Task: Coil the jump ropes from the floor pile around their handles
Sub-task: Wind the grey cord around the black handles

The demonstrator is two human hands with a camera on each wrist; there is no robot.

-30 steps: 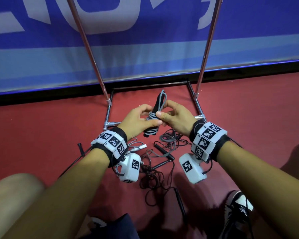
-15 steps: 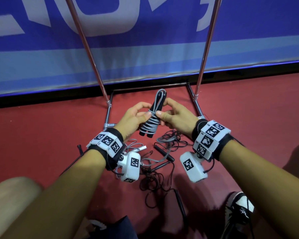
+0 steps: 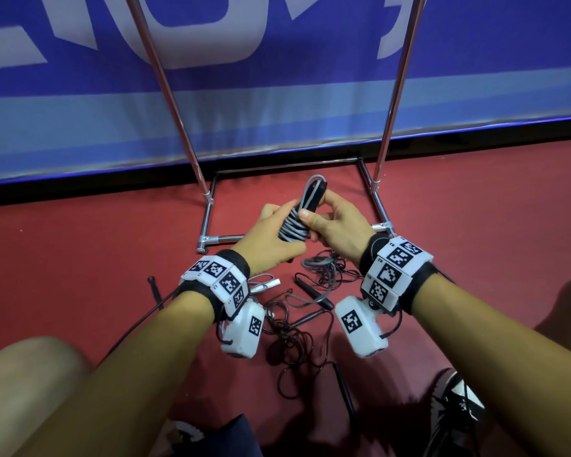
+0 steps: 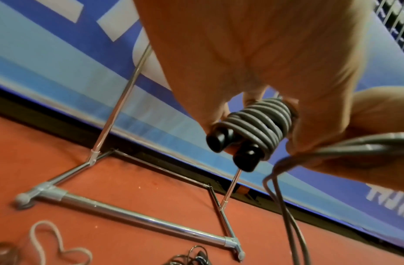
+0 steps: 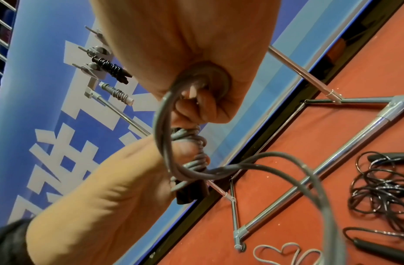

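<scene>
1. While the left hand grips the two black handles at their lower end, the grey rope sits wound round them in tight turns, held above the red floor.
2. Right hand pinches the handles' upper end, fingers curled round a slack loop of the same rope.
3. Loose black ropes lie piled on the floor below both hands, in front of the chrome rack base.
4. Rack's hooks carry two coiled ropes.

Rack tubing is showing polished chrome metal. Grey rope is looking smooth, rubbery, matt. Red floor is looking matt.
</scene>
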